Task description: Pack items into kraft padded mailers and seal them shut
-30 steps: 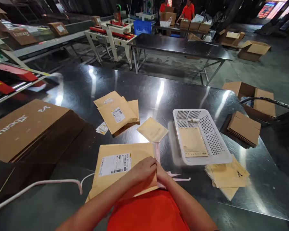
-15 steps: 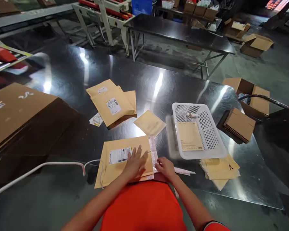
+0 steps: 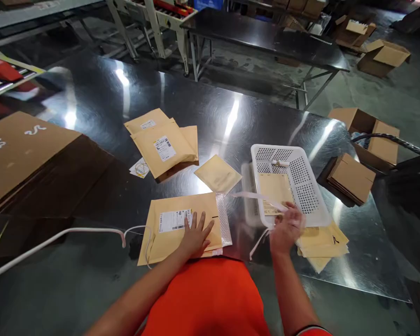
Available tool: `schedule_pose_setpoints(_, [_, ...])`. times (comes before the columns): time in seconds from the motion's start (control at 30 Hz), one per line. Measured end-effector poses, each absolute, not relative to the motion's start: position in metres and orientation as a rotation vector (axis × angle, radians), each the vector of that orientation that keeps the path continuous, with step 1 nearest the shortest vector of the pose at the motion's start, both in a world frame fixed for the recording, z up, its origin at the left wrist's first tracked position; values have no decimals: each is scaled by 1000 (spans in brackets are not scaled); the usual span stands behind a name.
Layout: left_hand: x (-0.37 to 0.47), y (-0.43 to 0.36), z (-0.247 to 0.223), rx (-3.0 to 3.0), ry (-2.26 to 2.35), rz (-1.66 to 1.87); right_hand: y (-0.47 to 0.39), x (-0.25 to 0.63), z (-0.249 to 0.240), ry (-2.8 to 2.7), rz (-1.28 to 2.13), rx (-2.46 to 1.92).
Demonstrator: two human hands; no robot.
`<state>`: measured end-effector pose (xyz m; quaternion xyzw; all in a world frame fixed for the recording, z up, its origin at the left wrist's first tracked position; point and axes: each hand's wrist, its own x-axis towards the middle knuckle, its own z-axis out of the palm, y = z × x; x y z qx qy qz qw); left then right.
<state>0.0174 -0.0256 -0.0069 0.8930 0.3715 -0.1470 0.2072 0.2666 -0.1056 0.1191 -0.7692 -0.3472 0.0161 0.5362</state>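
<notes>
A padded mailer envelope (image 3: 182, 210) with a white shipping label lies in front of me, its bubble-lined flap (image 3: 223, 219) spread out to the right. My left hand (image 3: 196, 235) rests flat on it with fingers spread, just right of the label. Another mailer's edge peeks out beneath. My right hand (image 3: 286, 228) is raised at the front edge of the white basket (image 3: 326, 219), fingers closed on thin pinkish peel-off strips (image 3: 257, 196). One strip trails left toward the flap; others hang below the hand. Inside the basket are a flat yellowish packet (image 3: 275, 186) and a small tube (image 3: 280, 163).
Several labelled mailers (image 3: 168, 144) are stacked behind, beside a small yellowish envelope (image 3: 218, 174). Folded cardboard boxes (image 3: 352, 178) and yellow envelopes (image 3: 324, 247) lie at right. A large carton (image 3: 28, 158) stands left, and a white cable (image 3: 73, 229) runs in front of it.
My right hand has moved from the flap to the right, over the basket's front edge, pulling a strip off the flap. My left hand stays on the mailer. The view has shifted slightly.
</notes>
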Motion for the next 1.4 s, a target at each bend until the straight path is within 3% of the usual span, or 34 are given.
schedule_pose_setpoints(0.07, [20,-24,-5,2470,1038,-399,-119,273,158,-815,-528,-1653])
schedule_pose_setpoints(0.17, [26,-20,-1,2478,1000,-386,-129,261,165,-1532,-516,-1583])
schedule_pose_setpoints(0.23, [29,-19,1,2506,971,-382,-119,246,134,-1791,-195,-1821])
schedule_pose_setpoints(0.37, [33,-19,-4,2526,999,-383,-85,231,43,-1555,851,-2450])
schedule_pose_setpoints(0.47, [32,-20,-12,2513,1015,-390,-74,230,-1,-1485,1073,-2442])
schedule_pose_setpoints(0.93, [35,-26,-21,2374,1195,-305,-54,174,-12,-1847,976,-2315])
schedule_pose_setpoints(1.1, [36,-15,-23,2231,1243,-494,-67,154,-18,-1966,894,-2378])
schedule_pose_setpoints(1.23, [37,-7,-31,2244,1084,-755,-12,164,-23,-1986,781,-2399])
schedule_pose_setpoints(1.4, [39,-11,-33,2285,1129,-808,67,170,-35,-1908,644,-2444])
